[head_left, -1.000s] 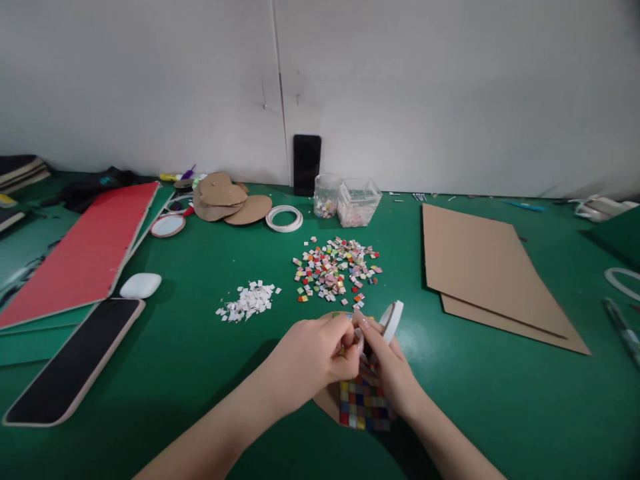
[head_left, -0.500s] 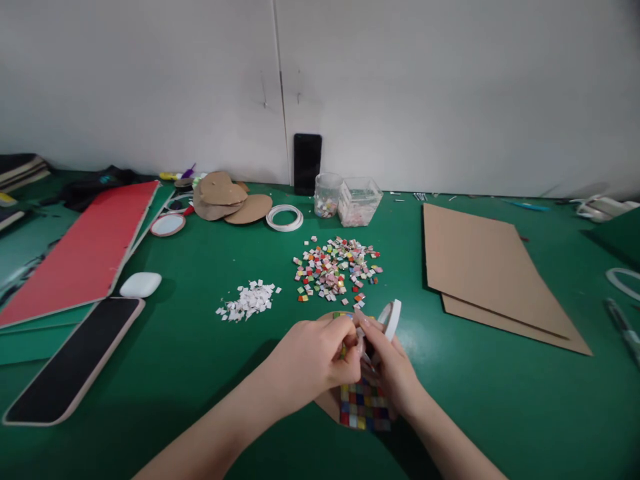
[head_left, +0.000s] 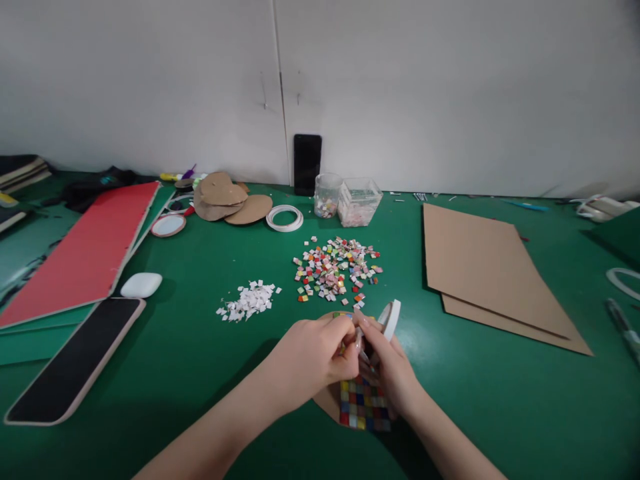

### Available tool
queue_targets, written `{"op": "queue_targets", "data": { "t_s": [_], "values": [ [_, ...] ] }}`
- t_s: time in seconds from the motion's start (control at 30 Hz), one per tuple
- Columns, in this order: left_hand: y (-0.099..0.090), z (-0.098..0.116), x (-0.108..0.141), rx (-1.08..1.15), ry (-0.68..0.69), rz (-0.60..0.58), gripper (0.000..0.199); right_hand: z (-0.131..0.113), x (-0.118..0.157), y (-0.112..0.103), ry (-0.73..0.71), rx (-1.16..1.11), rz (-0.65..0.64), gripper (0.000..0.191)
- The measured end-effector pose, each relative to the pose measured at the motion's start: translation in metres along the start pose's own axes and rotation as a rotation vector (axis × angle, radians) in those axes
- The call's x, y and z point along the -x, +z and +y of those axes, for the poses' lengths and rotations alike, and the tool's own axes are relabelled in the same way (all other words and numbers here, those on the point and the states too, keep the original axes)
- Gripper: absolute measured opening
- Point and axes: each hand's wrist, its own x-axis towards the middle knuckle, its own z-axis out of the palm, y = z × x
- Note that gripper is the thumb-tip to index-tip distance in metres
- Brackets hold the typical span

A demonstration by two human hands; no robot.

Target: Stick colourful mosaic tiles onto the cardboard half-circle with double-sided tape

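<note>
My left hand point(head_left: 313, 353) is closed in a pinch, its fingertips meeting those of my right hand; whatever small thing they pinch is hidden. My right hand point(head_left: 395, 373) holds a roll of white tape point(head_left: 393, 320), which stands tilted on edge beside the thumb side of the fingers. Under both hands lies a round cardboard piece point(head_left: 327, 403) partly covered with a mosaic of coloured square tiles point(head_left: 365, 407). Beyond the hands is a heap of loose mosaic tiles point(head_left: 335, 267). White paper scraps point(head_left: 250, 300) form a smaller heap to the left.
Two cardboard sheets point(head_left: 480, 267) lie to the right. At the back stand a phone point(head_left: 307, 163), a clear cup point(head_left: 327, 197) and a clear box point(head_left: 360, 200), near another tape roll point(head_left: 285, 219). Leftward are cardboard shapes point(head_left: 250, 209), a red board point(head_left: 85, 250) and another phone point(head_left: 75, 363).
The left fingertips have shifted very slightly at the pinch. Both hands, the tape roll and the mosaic piece otherwise stay in place.
</note>
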Motion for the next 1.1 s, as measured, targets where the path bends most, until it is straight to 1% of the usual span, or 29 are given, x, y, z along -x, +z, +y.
{"op": "queue_targets", "data": {
  "t_s": [0.13, 0.4, 0.53, 0.7, 0.8, 0.93, 1.1],
  "values": [
    [0.001, -0.001, -0.001, -0.015, 0.018, 0.015, 0.015, 0.0, 0.001, 0.0, -0.003, 0.014, -0.001, 0.039],
    [0.007, -0.003, -0.001, -0.091, 0.101, 0.104, 0.016, 0.0, 0.001, 0.002, -0.021, 0.044, 0.029, 0.041],
    [0.01, -0.004, -0.001, -0.175, 0.159, 0.152, 0.013, 0.0, 0.001, 0.001, -0.039, 0.056, 0.068, 0.039],
    [0.014, -0.007, -0.001, -0.295, 0.237, 0.223, 0.012, 0.001, 0.0, 0.0, -0.074, 0.074, 0.075, 0.037],
    [0.014, -0.006, -0.002, -0.315, 0.239, 0.223, 0.013, 0.001, -0.001, 0.0, -0.091, 0.095, 0.079, 0.036],
    [0.011, -0.004, -0.002, -0.288, 0.215, 0.205, 0.012, 0.001, -0.001, 0.0, -0.101, 0.101, 0.08, 0.036],
    [0.009, -0.001, -0.001, -0.254, 0.186, 0.178, 0.013, 0.001, 0.001, 0.0, -0.053, 0.076, 0.081, 0.035]
  ]
}}
